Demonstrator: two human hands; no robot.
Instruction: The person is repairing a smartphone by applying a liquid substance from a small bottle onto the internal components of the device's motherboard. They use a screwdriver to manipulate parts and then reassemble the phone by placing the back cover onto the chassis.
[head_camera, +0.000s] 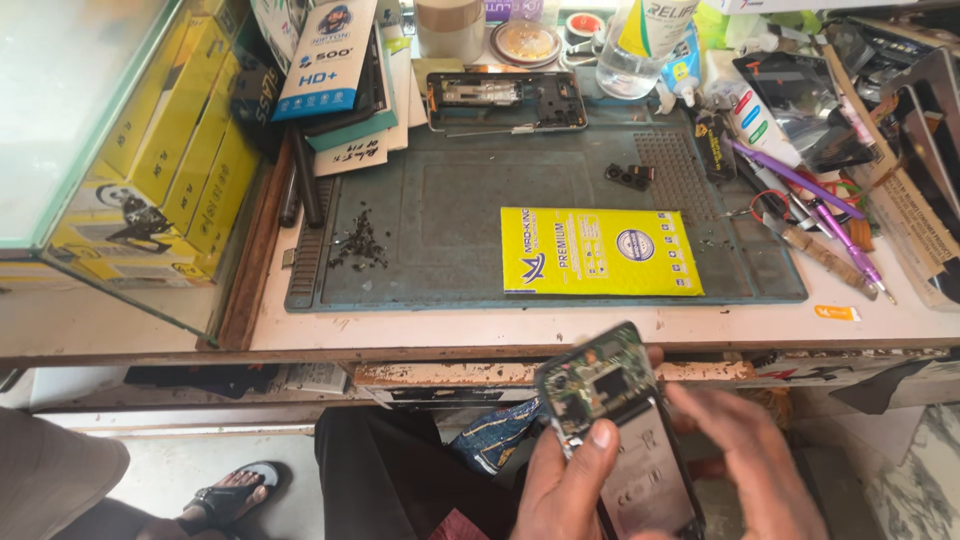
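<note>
My left hand (565, 485) grips an opened phone (620, 430) with its back cover off, so the green circuit board and the grey battery show. The thumb presses on the phone's left edge. My right hand (745, 455) is beside the phone on the right, blurred, its fingers touching or close to the battery side. Both hands are below the front edge of the workbench, over my lap. On the bench lies a yellow flat packet (598, 251) on a dark blue-grey work mat (420, 215). A bare phone frame (505, 100) rests at the mat's far edge.
A pile of small screws (360, 243) and a small black camera part (630, 176) lie on the mat. Purple-handled tools (810, 200) and clutter crowd the right side. A glass case with yellow boxes (170, 150) stands left. Someone's sandalled foot (235, 493) is at lower left.
</note>
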